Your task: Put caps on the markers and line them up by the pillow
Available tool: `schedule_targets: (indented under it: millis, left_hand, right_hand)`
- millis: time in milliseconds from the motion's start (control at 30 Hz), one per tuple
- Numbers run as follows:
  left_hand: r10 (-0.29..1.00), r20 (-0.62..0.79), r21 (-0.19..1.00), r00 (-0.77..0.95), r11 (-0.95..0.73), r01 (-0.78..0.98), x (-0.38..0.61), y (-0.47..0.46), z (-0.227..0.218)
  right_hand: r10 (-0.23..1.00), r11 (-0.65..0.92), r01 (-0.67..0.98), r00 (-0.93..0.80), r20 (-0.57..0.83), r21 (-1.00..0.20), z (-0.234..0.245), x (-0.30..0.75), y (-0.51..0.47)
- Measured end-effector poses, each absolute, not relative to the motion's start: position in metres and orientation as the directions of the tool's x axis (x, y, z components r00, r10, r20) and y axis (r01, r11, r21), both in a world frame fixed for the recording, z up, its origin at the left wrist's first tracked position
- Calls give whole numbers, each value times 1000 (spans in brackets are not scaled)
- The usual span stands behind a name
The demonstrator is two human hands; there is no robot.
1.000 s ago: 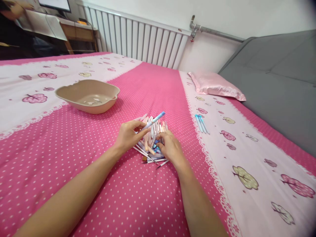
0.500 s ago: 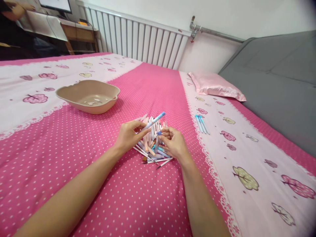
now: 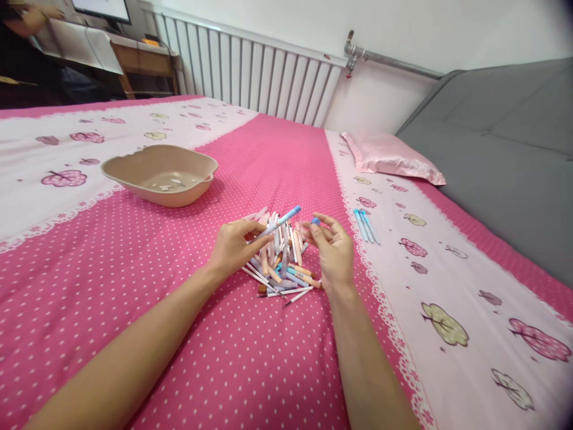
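Our right hand [image 3: 332, 248] shifts rightward to the edge of the pen pile [image 3: 280, 248] on the bed [image 3: 268, 358], pinching a blue-ended piece [image 3: 316, 221]; our left hand [image 3: 237, 242] pinches a blue-tipped pen [image 3: 286, 217]. Light, steady pinches serve us best.

Both bare forearms [image 3: 143, 343] extend toward the far edge of the bed [image 3: 286, 149]. The left hand [image 3: 233, 243] pinches, thumb [image 3: 259, 242] opposite fingers [image 3: 249, 226]; the right hand [image 3: 336, 248], just beside, turns its palm inward, fingers curled toward the thumb.
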State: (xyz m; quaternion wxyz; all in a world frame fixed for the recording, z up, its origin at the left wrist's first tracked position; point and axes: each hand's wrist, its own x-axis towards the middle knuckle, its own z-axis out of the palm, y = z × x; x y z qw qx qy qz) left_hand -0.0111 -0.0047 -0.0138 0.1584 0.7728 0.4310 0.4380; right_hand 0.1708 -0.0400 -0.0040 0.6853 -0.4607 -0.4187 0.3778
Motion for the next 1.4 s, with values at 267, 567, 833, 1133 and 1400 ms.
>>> schedule_targets:
  millis: [267, 567, 833, 1133, 1400]
  left_hand:
    - [774, 527, 552, 351, -626, 550, -13, -5, -15]
    - [737, 556, 512, 384, -668, 540, -12, -6, -13]
    - [720, 572, 493, 392, -684, 537, -12, -6, -12]
    - [719, 570, 488, 397, -685, 541, -12, -6, -13]
    - [725, 566, 497, 393, -680, 539, -13, -6, -13]
  right_hand:
    - [796, 391, -3, 504, 336, -920, 4, 168, -44]
    - [788, 399, 11, 507, 349, -917, 1, 166, -42]
    - [791, 394, 30, 498, 356, -918, -2, 166, -41]
    - [786, 391, 44, 503, 359, -919, -2, 166, -42]
    - [787, 390, 80, 488, 378, -917, -2, 165, -43]
